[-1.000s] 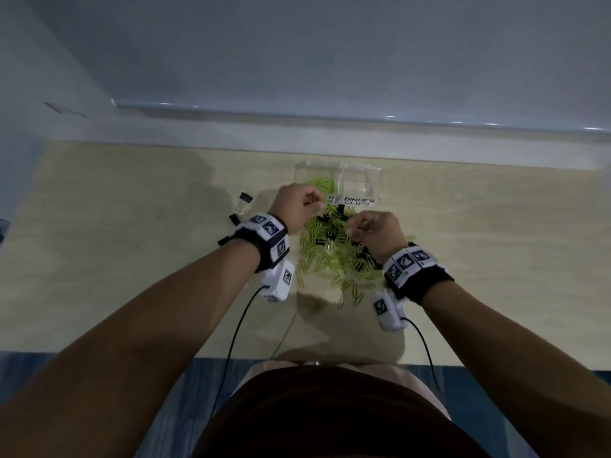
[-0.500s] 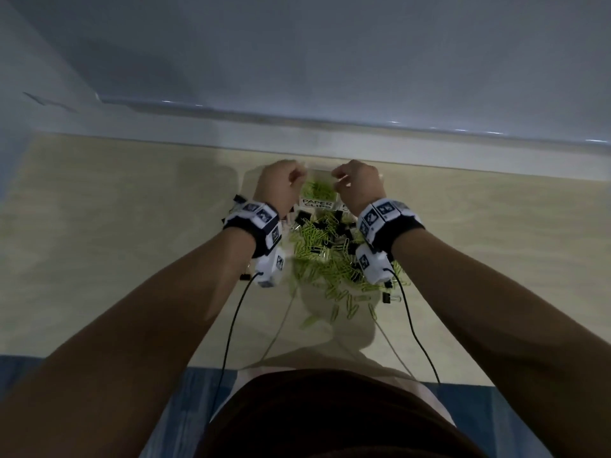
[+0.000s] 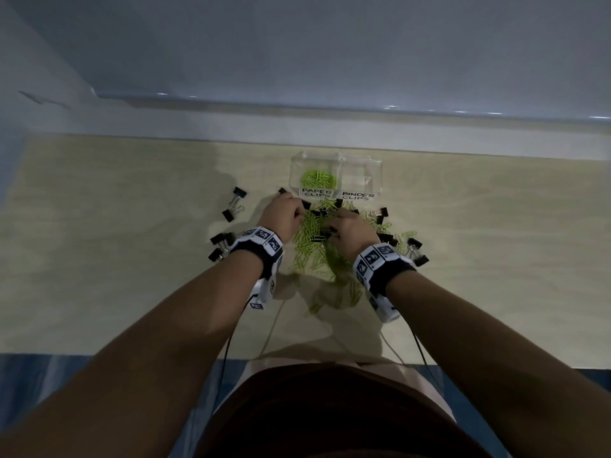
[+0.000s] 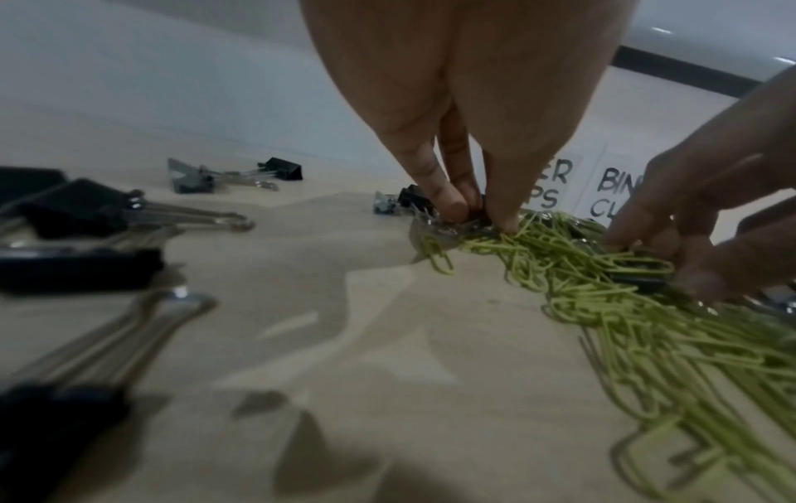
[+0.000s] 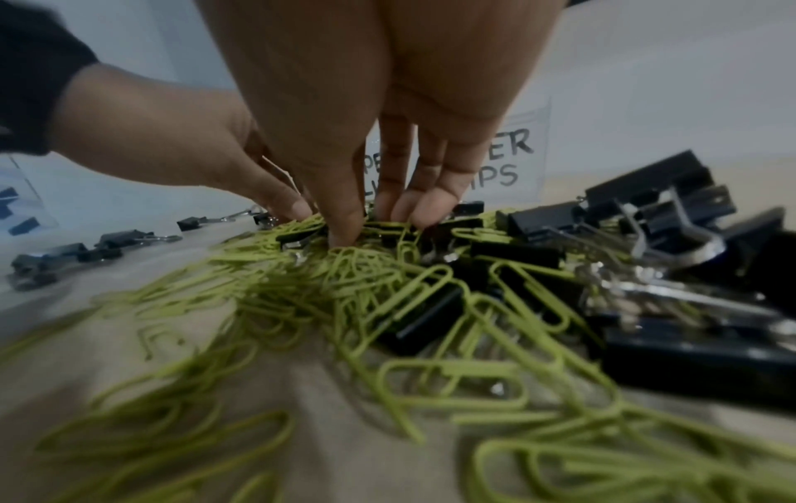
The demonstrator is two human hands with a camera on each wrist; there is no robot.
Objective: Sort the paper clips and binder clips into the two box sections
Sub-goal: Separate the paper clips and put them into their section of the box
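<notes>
A clear two-section box [image 3: 377,166] stands at the back; its left section, labelled PAPER CLIPS, holds green paper clips [image 3: 318,177], and the right one is labelled BINDER CLIPS. In front lies a mixed pile of green paper clips [image 3: 310,249] and black binder clips [image 3: 383,213]. My left hand [image 3: 297,213] is down at the pile's left edge, thumb and fingers pinching a small black binder clip [image 4: 476,213]. Just right of it, my right hand [image 3: 330,228] digs its thumb and fingers into the pile, closing on green paper clips [image 5: 379,228]. What its fingers actually hold is partly hidden.
Loose binder clips lie left of the pile [image 3: 236,200] and by my left wrist [image 3: 220,244]; more sit to the right [image 3: 415,249]. A pale wall ledge [image 3: 297,127] runs behind the box. Wrist-camera cables [image 3: 228,342] trail toward the table's front edge.
Half a second ago both hands were up at the box. They have since come back toward me and dropped onto the pile, fingers closing on clips.
</notes>
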